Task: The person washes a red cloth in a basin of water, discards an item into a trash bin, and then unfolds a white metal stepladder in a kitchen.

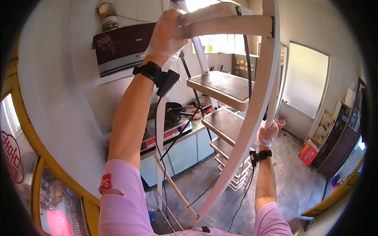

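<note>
Before me stands a white folding stepladder (256, 88) with several wide ribbed treads. My left hand (169, 34), in a clear plastic glove, is raised and wrapped around the left end of the ladder's top crossbar (226, 27). Lower down on the right, my right hand (267, 135), also gloved, closes around a side rail of the ladder. The upper tread (226, 84) hangs between the rails, with another tread (223, 124) beneath it. Dark straps (247, 65) run along the frame. Each wrist carries a black banded device with a cable.
Left of the ladder, a counter (183, 153) bears a gas stove (161, 134) with a black wok (171, 110). A range hood (124, 48) hangs above. At the right are a red carton (309, 152), a dark cabinet (333, 138) and a pale door (307, 78). Yellow-framed doors flank me.
</note>
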